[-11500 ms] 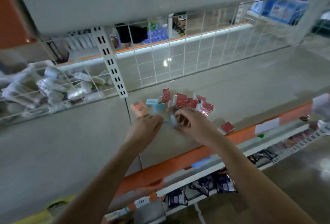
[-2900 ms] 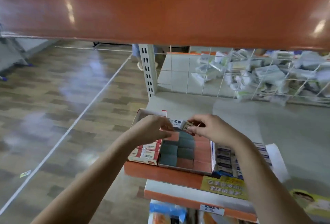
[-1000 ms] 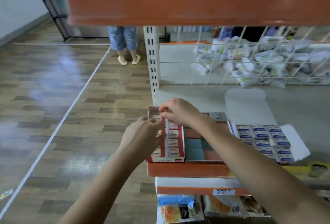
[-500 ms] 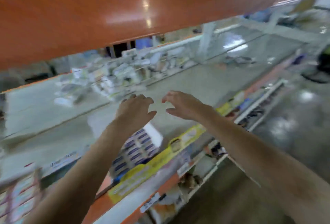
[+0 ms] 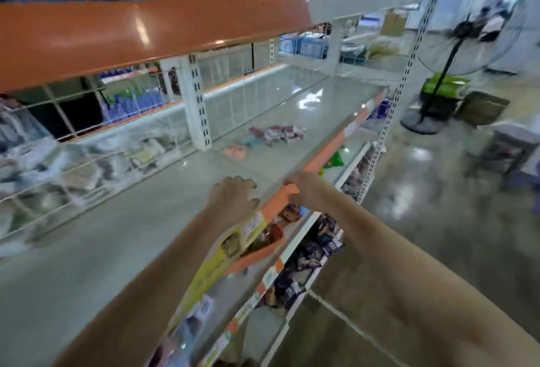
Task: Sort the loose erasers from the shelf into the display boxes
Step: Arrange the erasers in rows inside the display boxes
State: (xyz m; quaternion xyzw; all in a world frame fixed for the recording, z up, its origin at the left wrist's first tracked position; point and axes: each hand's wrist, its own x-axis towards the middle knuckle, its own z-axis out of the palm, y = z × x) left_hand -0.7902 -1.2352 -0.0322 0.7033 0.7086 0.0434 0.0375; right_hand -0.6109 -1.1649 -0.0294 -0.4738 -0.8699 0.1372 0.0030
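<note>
no writing legible; left grip [image 5: 232, 194], right grip [image 5: 306, 188] empty, erasers [image 5: 276, 132] far.

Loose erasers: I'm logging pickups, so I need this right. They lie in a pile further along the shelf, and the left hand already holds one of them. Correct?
Not quite. The loose erasers do lie in a pile further along the shelf, but the head view shows the left hand holding nothing, its fingers loosely curled above the shelf, apart from the pile.
</note>
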